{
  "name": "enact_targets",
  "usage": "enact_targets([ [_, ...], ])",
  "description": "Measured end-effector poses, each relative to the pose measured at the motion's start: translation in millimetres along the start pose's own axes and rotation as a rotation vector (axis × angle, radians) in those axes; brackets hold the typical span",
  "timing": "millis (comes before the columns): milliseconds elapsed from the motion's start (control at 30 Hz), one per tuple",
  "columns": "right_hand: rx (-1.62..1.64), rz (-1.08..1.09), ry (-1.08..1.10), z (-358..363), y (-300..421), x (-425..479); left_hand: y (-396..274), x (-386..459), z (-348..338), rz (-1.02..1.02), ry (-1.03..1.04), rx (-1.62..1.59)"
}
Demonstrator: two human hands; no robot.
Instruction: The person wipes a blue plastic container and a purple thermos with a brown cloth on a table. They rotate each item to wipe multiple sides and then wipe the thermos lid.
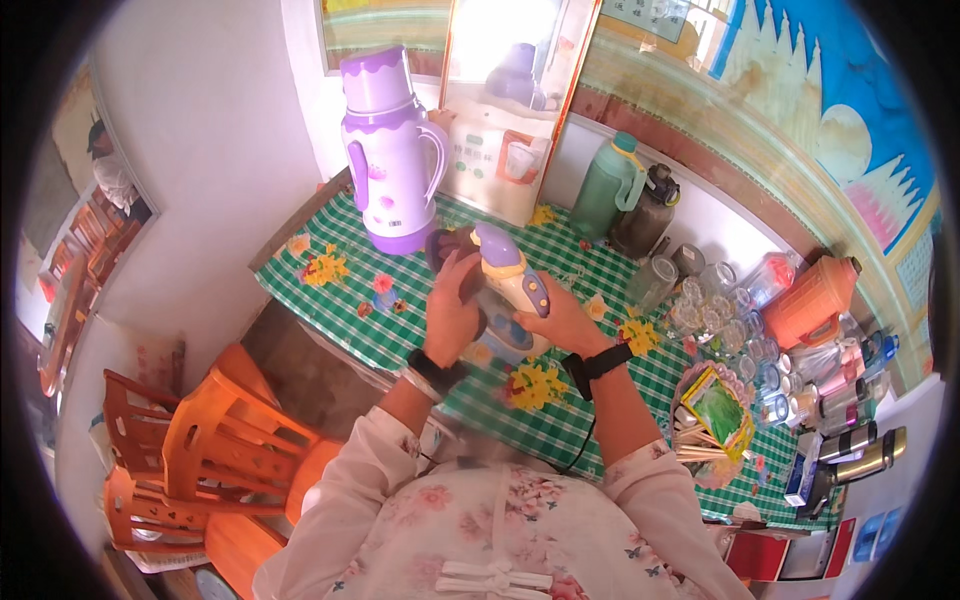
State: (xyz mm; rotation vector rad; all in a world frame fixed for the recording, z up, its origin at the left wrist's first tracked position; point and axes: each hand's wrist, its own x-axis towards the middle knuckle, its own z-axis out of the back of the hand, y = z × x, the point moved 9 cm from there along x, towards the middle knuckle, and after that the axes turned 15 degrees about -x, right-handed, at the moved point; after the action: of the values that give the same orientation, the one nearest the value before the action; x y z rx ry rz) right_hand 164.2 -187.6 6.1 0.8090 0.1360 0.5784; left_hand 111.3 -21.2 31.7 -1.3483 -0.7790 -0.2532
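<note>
Both hands hold a purple, cream and blue decorated object (504, 259) over the table, its rounded purple top tilted up and away from me. I cannot tell exactly what it is. My right hand (559, 313) grips its right side, thumb across the lower part. On the other side, my left hand (451, 311) has its fingers around a dark brown part (444, 249), which may belong to the same object. The purple thermos flask (388, 165) stands just beyond my left hand. Underneath lies a green checked tablecloth (337, 304) with printed flowers.
A framed mirror (577, 67) leans on the wall behind a paper-cup package (487, 161). Green (600, 187) and orange (806, 304) jugs and several glasses (705, 307) line the right. Nearby is a basket (701, 375). Wooden chairs (225, 427) stand left; a person (114, 176) appears beyond.
</note>
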Motion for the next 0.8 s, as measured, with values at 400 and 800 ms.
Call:
enact_targets([
  [400, -0.072, 0.021, 0.080, -7, 30, 1, 60, 24, 40, 0.115, 0.113, 0.272],
  [800, -0.054, 0.028, 0.007, 1, 19, 1, 136, -57, 27, 0.690, 0.240, 0.001],
])
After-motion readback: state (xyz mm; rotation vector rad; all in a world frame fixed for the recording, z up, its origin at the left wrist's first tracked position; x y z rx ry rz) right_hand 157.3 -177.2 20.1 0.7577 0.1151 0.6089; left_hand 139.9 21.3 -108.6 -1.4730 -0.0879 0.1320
